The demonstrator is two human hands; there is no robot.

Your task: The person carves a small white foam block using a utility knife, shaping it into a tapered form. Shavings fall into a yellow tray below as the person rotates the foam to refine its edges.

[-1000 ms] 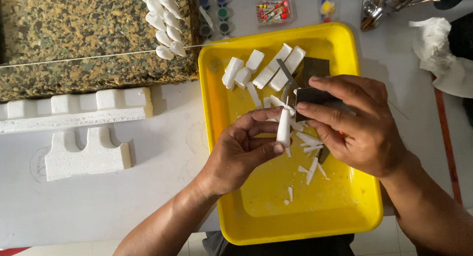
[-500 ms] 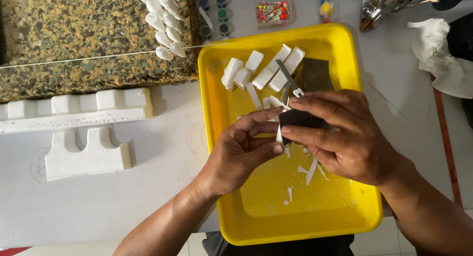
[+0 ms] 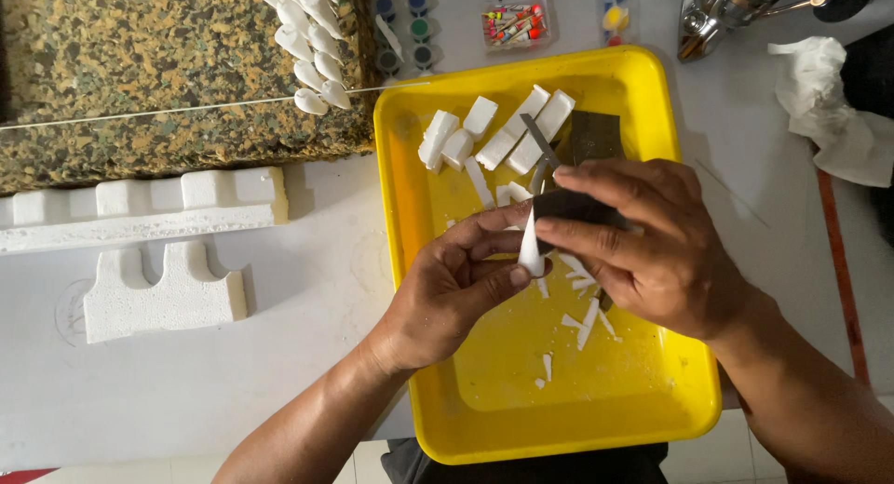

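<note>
Over a yellow tray [image 3: 410, 168], my left hand [image 3: 452, 293] pinches a small white foam piece [image 3: 531, 247] between thumb and fingers, held upright. My right hand [image 3: 652, 247] grips a dark folded sanding sheet [image 3: 568, 205] pressed against that piece. White foam shavings [image 3: 587, 312] lie on the tray floor under my hands. Several cut white foam blocks [image 3: 494, 135] and a thin grey blade [image 3: 538, 140] rest at the tray's far end beside another dark sheet [image 3: 596, 135].
A speckled green-brown foam slab [image 3: 158, 74] at the far left carries shaped white foam petals [image 3: 312, 47]. Two white foam packing pieces [image 3: 158, 293] lie on the white table. Paint pots [image 3: 419, 19], a pin box [image 3: 517, 23], crumpled tissue [image 3: 829, 102] sit at the back.
My right hand has slid the dark sheet left and down along the white piece, and my left hand has turned the piece slightly. The tray and blocks have not moved.
</note>
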